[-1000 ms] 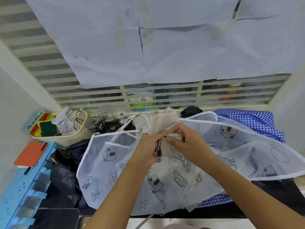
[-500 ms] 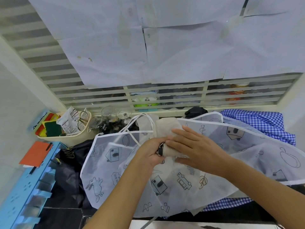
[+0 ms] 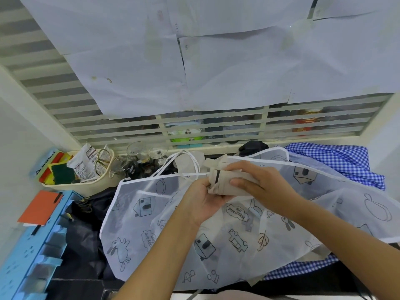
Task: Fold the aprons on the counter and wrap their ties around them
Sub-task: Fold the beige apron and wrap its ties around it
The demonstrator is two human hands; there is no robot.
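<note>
A beige apron [image 3: 232, 187] is rolled into a tight bundle, held above the counter at the middle. My left hand [image 3: 201, 201] grips its left end from below, where a dark band shows. My right hand [image 3: 257, 182] wraps over the top of the bundle, thumb underneath. Beneath both hands a white translucent apron [image 3: 151, 226] with printed houses and rabbits lies spread out, its white ties [image 3: 186, 161] looping toward the back. A blue checked apron [image 3: 337, 161] lies crumpled at the right, and a dark apron [image 3: 86, 234] lies at the left.
A cream basket [image 3: 86, 187] with sponges, a packet and scissors stands at the back left. Glass jars [image 3: 136, 152] stand beside it. A blue rack [image 3: 28, 252] with an orange notebook [image 3: 40, 207] is at the left. A louvred window covered with paper fills the back wall.
My right hand went from flat on the bundle to wrapped around it. Both hands and the bundle moved slightly back and right, and the bundle now looks rolled tighter.
</note>
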